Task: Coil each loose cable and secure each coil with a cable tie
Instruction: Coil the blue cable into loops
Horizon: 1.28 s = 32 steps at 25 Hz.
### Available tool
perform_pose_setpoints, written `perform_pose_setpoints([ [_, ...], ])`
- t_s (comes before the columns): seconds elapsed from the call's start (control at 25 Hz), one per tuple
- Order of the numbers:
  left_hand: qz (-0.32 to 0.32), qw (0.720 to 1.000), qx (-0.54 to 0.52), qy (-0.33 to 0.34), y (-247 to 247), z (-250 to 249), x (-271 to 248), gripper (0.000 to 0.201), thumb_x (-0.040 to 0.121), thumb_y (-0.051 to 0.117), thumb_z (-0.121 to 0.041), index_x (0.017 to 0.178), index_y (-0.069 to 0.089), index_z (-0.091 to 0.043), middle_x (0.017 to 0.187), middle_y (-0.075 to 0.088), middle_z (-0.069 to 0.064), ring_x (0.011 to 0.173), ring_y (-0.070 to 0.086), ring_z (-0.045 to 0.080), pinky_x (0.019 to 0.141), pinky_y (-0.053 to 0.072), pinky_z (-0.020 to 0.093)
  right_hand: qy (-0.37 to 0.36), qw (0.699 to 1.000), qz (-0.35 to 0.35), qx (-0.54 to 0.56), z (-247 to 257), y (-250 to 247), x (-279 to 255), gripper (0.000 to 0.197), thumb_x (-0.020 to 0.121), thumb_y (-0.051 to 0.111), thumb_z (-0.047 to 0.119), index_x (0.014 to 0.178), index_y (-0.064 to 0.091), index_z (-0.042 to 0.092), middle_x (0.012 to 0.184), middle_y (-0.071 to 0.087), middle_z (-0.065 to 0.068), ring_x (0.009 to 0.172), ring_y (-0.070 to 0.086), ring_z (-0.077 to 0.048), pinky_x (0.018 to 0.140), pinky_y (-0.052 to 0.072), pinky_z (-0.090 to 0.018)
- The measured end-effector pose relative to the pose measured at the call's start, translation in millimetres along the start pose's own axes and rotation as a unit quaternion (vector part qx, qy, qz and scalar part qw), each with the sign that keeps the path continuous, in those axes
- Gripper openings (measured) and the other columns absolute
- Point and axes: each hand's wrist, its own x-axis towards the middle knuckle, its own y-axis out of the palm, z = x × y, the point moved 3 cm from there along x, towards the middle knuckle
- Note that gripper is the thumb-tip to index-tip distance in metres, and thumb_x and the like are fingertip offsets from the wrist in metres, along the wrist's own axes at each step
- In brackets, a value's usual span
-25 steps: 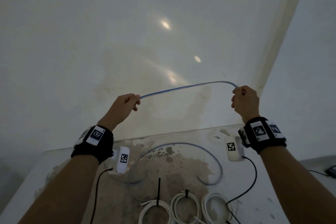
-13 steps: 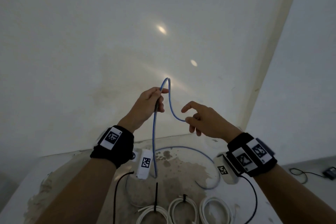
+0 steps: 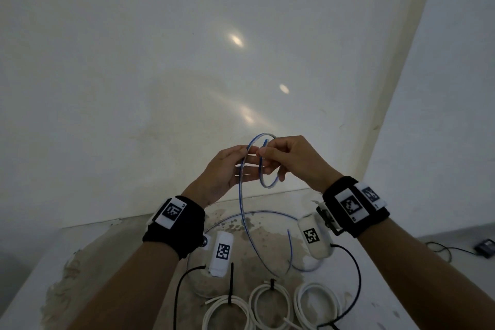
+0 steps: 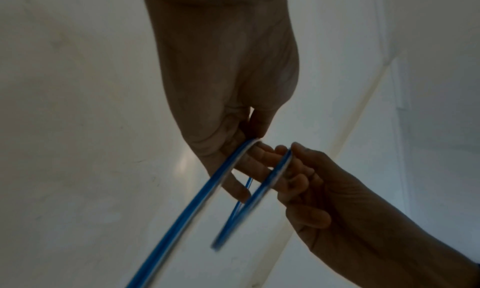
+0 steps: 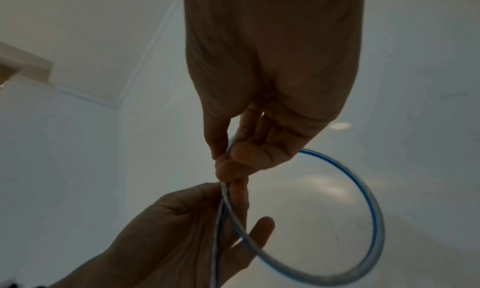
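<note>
**Blue cable, first loop going in**

Nearest me on the stained table (image 3: 88, 270) sit three white coils (image 3: 270, 305), at least two with a black cable tie (image 3: 231, 282) on them, so those look done. Just past them the loose tail of the blue cable (image 3: 242, 211) curves over the tabletop, then climbs to my hands, held up in front of the wall.

This stuff looks light and springy, it holds a round curve by itself, so I reckon it'll pop open unless I pinch right where the turns cross.

My left hand (image 3: 227, 171) has its fingers mostly straight, thumb clamping the strand. My right hand (image 3: 292, 161) is curled, pinching the small loop near the cable's cut end against the left fingers.
</note>
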Motion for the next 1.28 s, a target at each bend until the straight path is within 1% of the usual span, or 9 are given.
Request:
perform_pose_setpoints([
  [0.24,-0.015,1.0,0.001,-0.001,2.2,7.4,0.0,0.027,0.105,0.036,-0.018,0.103,0.058,-0.002,0.08,0.052,0.004,0.05,0.039,0.012,0.049,0.039,0.024,0.008,0.999,-0.042,-0.012,-3.2,10.8,4.7,0.025,0.088,0.074,0.025,0.079,0.068,0.002,0.063,0.065,-0.001,0.052,0.059,-0.013,0.042,0.038,-0.021],
  [0.4,-0.004,1.0,0.017,-0.012,-1.4,6.7,-5.4,0.029,0.105,0.036,-0.019,0.101,0.062,-0.005,0.064,0.042,-0.001,0.049,0.029,0.009,0.049,0.026,0.022,-0.007,0.997,-0.075,-0.021,-7.7,13.1,4.1,0.041,0.086,0.077,0.033,0.076,0.062,-0.004,0.062,0.062,-0.003,0.048,0.046,-0.013,0.046,0.038,-0.02],
  [0.48,-0.004,1.0,-0.015,-0.018,-3.1,5.8,-8.7,0.03,0.106,0.035,-0.021,0.095,0.059,-0.008,0.06,0.036,-0.004,0.048,0.028,0.009,0.048,0.027,0.021,-0.014,0.991,-0.124,-0.036,-15.8,18.2,-4.5,0.044,0.087,0.074,0.038,0.066,0.049,0.007,0.057,0.052,0.003,0.05,0.038,-0.011,0.05,0.035,-0.021],
  [0.6,-0.025,0.993,-0.115,-0.031,-8.7,0.0,-10.2,0.032,0.106,0.032,-0.025,0.084,0.052,-0.013,0.059,0.03,-0.005,0.044,0.025,0.007,0.043,0.026,0.02,0.027,0.974,-0.22,-0.045,-45.8,34.8,-28.5,0.046,0.085,0.07,0.051,0.083,0.042,0.015,0.071,0.043,0.004,0.061,0.038,-0.009,0.059,0.035,-0.018],
  [0.68,-0.028,0.986,-0.164,-0.031,-12.1,-4.0,-10.1,0.034,0.106,0.031,-0.027,0.08,0.05,-0.015,0.058,0.028,-0.006,0.041,0.021,0.006,0.041,0.021,0.019,0.126,0.986,-0.111,0.009,-66.6,55.8,-42.5,0.063,0.079,0.063,0.067,0.106,0.043,0.014,0.095,0.057,0.001,0.08,0.056,-0.012,0.069,0.044,-0.024],
  [0.76,-0.032,0.982,-0.185,-0.033,-16.2,-5.9,-10.3,0.035,0.105,0.032,-0.028,0.078,0.049,-0.016,0.057,0.027,-0.006,0.04,0.02,0.005,0.039,0.018,0.019,0.169,0.981,0.092,0.012,-78.1,79.3,-54.7,0.061,0.086,0.051,0.071,0.118,0.047,0.02,0.111,0.067,-0.004,0.101,0.064,-0.015,0.082,0.049,-0.029],
  [0.84,-0.034,0.98,-0.193,-0.039,-24.2,-7.1,-12.6,0.035,0.104,0.032,-0.028,0.075,0.048,-0.017,0.055,0.027,-0.007,0.037,0.02,0.005,0.037,0.017,0.018,0.146,0.964,0.222,0.024,-84.5,86.0,-64.0,0.043,0.102,0.04,0.053,0.109,0.06,0.016,0.089,0.069,-0.012,0.088,0.068,-0.02,0.085,0.051,-0.032],
  [1.0,-0.023,0.987,-0.136,-0.083,-56.4,-12.6,-28.1,0.034,0.103,0.034,-0.027,0.072,0.046,-0.017,0.054,0.023,-0.008,0.038,0.015,0.005,0.037,0.013,0.019,0.143,0.956,0.247,-0.069,-106.9,39.2,-67.4,0.048,0.106,0.037,0.042,0.086,0.068,0.01,0.061,0.044,0.003,0.058,0.046,-0.014,0.065,0.043,-0.026],
  [1.28,-0.041,0.989,-0.029,-0.136,-68.6,-2.5,-42.4,0.033,0.102,0.035,-0.026,0.072,0.045,-0.017,0.053,0.02,-0.008,0.047,0.005,0.01,0.041,0.008,0.021,0.12,0.897,0.191,-0.379,-103.5,-26.5,-42.8,0.021,0.102,0.051,0.034,0.089,0.065,0.028,0.082,0.058,0.015,0.083,0.06,-0.015,0.071,0.044,-0.024],
])
